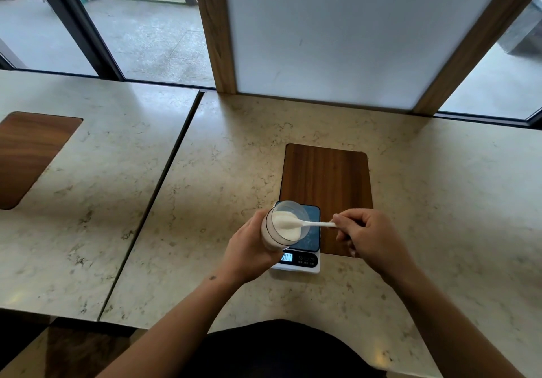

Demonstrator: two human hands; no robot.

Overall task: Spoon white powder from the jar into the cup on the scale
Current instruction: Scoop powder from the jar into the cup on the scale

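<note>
Two hands work over the scale (296, 263). Left hand (249, 248) has its grip wrapped around the tilted jar (283, 225), mouth facing right. Right hand (369, 237) pinches the white spoon (311, 224), its bowl inside the jar's mouth against the powder (289, 225). Scale sits on the marbled surface (205, 201), partly over a wooden inlay (325, 181).

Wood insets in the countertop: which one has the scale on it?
The right-hand wood inset, straight ahead: the scale overlaps its near left corner. The left-hand inset on the neighbouring slab is bare.
</note>
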